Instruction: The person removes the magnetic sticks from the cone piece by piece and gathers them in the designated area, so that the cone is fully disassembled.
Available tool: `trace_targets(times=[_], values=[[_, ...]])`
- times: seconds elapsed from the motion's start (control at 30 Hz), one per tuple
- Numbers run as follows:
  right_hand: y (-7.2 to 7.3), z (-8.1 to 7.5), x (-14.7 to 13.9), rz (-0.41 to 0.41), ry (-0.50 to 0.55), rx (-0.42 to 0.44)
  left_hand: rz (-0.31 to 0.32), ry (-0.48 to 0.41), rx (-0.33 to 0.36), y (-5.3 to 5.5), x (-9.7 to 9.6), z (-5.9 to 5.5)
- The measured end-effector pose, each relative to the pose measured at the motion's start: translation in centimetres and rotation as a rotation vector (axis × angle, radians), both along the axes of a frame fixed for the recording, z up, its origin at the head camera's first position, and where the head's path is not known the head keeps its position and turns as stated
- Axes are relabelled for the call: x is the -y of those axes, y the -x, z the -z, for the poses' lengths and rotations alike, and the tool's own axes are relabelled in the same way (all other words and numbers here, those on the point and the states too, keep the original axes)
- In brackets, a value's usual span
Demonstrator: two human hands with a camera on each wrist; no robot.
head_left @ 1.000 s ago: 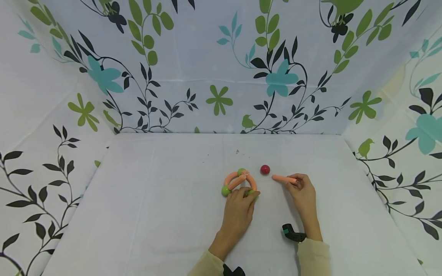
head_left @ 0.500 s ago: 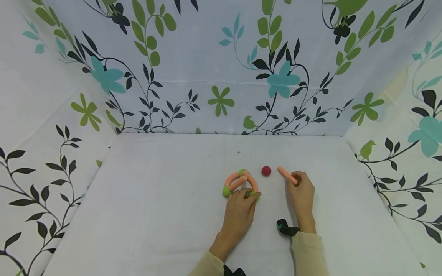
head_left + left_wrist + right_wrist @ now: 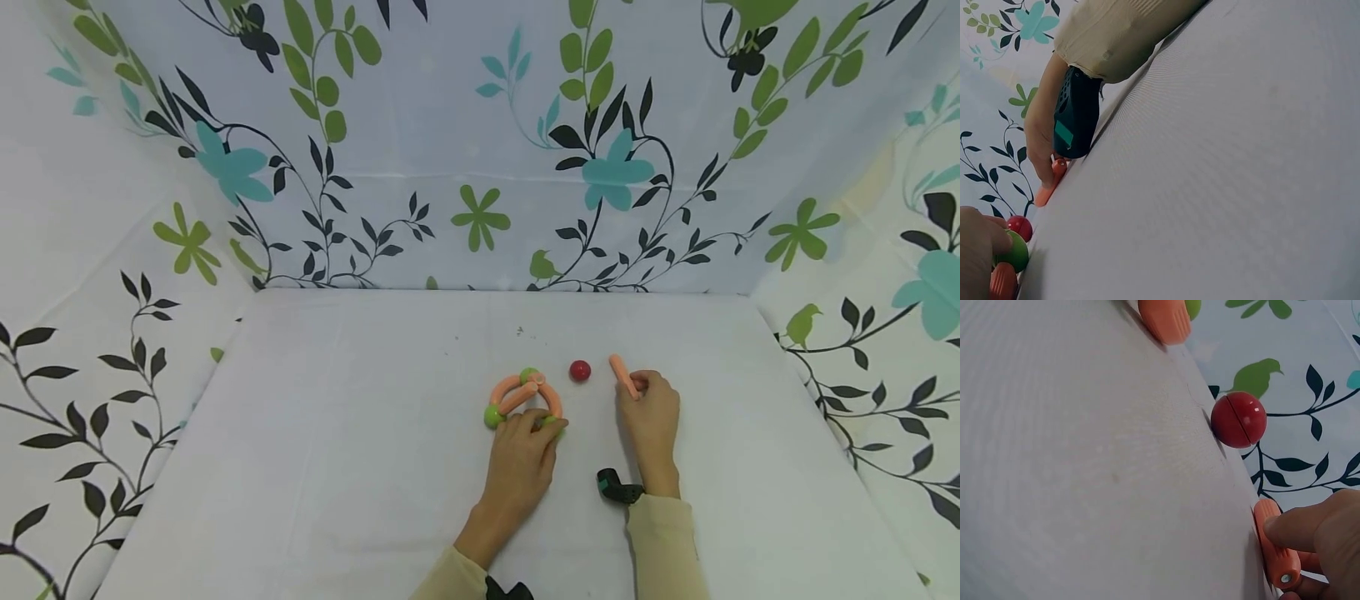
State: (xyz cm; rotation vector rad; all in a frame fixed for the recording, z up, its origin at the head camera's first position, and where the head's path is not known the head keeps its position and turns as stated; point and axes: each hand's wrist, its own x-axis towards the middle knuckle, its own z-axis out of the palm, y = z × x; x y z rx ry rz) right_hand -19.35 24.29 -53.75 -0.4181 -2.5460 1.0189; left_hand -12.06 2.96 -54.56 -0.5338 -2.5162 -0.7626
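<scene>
My right hand [image 3: 651,417] pinches an orange ribbed stick [image 3: 619,371] by its near part; a small metallic disc shows in its end in the right wrist view. To its left, a shiny red ball [image 3: 580,371] with a seam lies on the table. My left hand [image 3: 517,462] grips a green ball [image 3: 1017,252] at the near right corner of a built shape. This shape joins curved orange pieces [image 3: 555,400] with green balls [image 3: 492,417], and a straight orange stick [image 3: 517,398] slants across its middle. The left fingers partly hide the shape's near side.
A white-covered table [image 3: 375,400] lies under everything. Patterned cloth [image 3: 480,150] with leaves and flowers stands behind it and along both sides. Small dark specks [image 3: 520,332] lie toward the back. A black wrist device [image 3: 618,486] sits on the right wrist.
My right hand has turned the orange stick from nearly level to steeper, its far end now pointing away, and shifted slightly back. The left hand and built shape have stayed put.
</scene>
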Motion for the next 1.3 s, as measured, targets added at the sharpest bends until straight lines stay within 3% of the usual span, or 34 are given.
trace_targets(times=[0.3,0.5,0.8,0.93,1.03,1.3], values=[[0.2,-0.2,-0.1,-0.026,-0.019,0.012,-0.005,0.02,-0.003,0.0,-0.1,0.1],[0.3,-0.6,-0.2,-0.055,0.002,0.073,-0.011,0.032,-0.01,-0.1,-0.2,-0.3],[-0.7,-2.3,-0.7,-0.108,0.055,0.151,0.008,0.065,-0.055,-0.8,0.0,-1.0],[-1.2,-3.0,-0.5,-0.097,0.063,0.124,0.022,0.069,-0.089,-1.2,0.5,-1.1],[-1.6,-3.2,-0.2,-0.115,0.097,0.055,0.021,0.05,-0.11,-1.5,1.1,-1.2],[-2.2,-2.4,1.1,-0.293,0.301,-0.114,-0.025,-0.11,-0.22,-1.6,2.7,-2.0]])
